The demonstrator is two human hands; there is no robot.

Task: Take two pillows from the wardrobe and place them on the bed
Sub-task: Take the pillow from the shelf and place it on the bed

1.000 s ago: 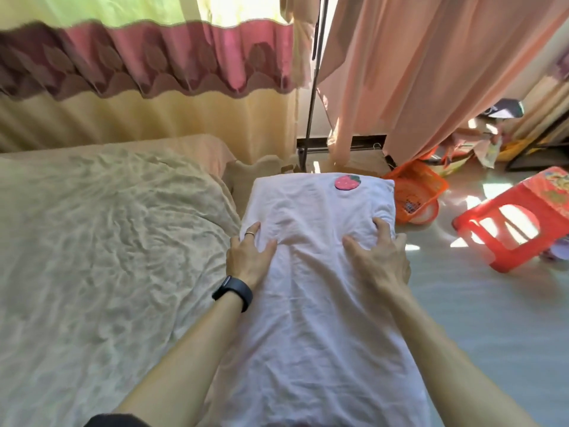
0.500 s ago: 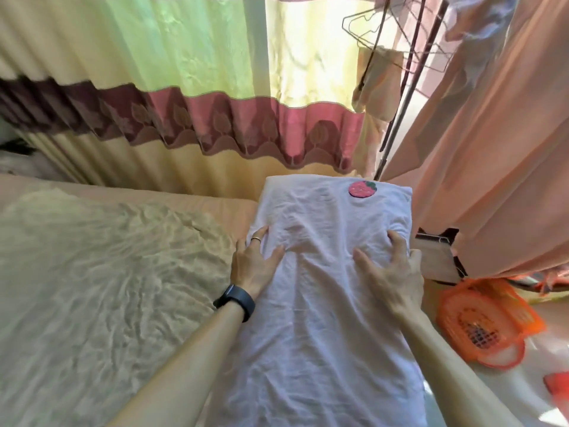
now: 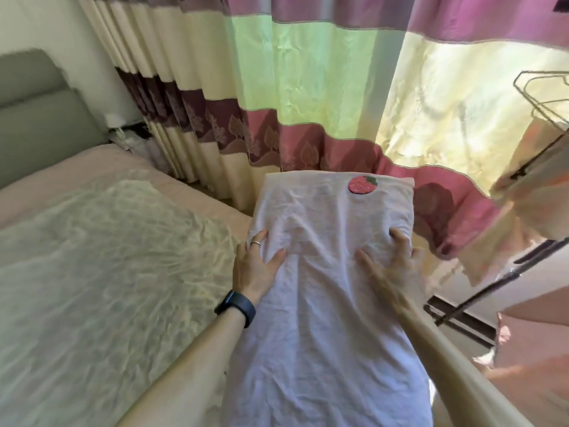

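Note:
I carry a long white pillow (image 3: 323,303) lengthwise in front of me; a pink strawberry patch (image 3: 362,184) marks its far end. My left hand (image 3: 255,266), with a ring and a black wristband, grips the pillow's left side. On the right side my right hand (image 3: 391,266) grips it with spread fingers. The bed (image 3: 92,272) lies to my left, covered by a wrinkled pale green sheet over a beige mattress. The pillow hangs beside the bed's right edge, not resting on it. I see no second pillow and no wardrobe.
A grey padded headboard (image 3: 34,118) stands at the far left. Striped curtains (image 3: 308,87) in cream, green and pink hang straight ahead. A metal clothes rack (image 3: 492,291) with wire hangers and peach fabric (image 3: 535,334) crowds the right side.
My view has swung left and upward: the red stool and orange basket have left the frame, and the headboard has come into sight. Both hands keep the same grip on the pillow.

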